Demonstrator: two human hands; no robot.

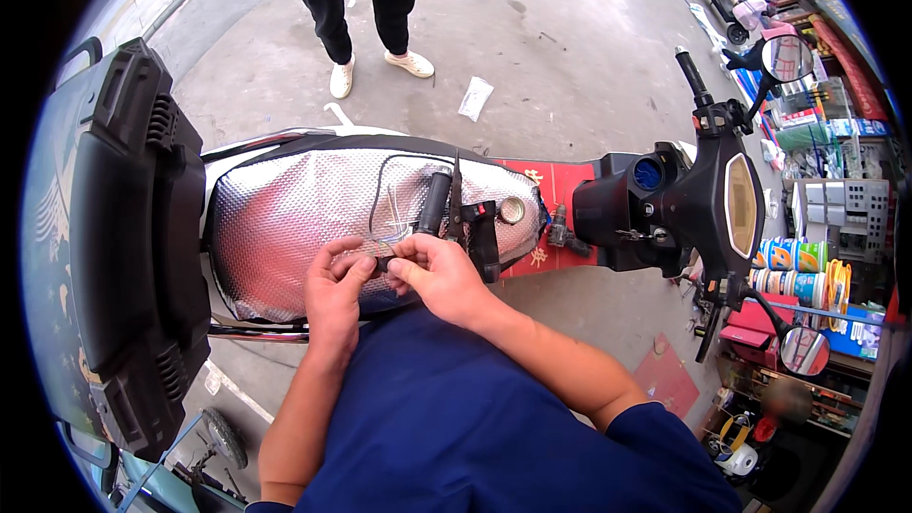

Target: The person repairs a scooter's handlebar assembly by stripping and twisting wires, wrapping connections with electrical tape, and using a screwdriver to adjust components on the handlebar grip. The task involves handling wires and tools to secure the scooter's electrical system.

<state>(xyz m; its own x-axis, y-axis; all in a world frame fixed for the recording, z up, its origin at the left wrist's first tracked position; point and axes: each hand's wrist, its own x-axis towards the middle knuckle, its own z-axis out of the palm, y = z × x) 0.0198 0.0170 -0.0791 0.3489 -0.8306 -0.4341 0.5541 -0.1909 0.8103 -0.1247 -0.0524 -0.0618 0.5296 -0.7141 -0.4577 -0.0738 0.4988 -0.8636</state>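
Both my hands meet over the silver quilted seat cover (285, 218) of a scooter. My left hand (334, 290) is closed in a pinch at the left side of a small black piece (384, 264) on thin wires. The fingers of my right hand (435, 275) pinch the same piece from the right. Its exact kind is too small to tell. Just beyond the fingers, a black handlebar grip (436, 199) lies on the seat with thin loose wires (394, 218) beside it. Dark long-nosed pliers or scissors (457, 195) lie right of the grip.
A black strap-like item (482, 233) and a tape roll (511, 210) sit on the seat's right end. A drill (562, 232) lies on the red footboard mat (532, 261). A black box (133, 247) stands left, handlebars (722, 190) right. A person (351, 0) stands beyond.
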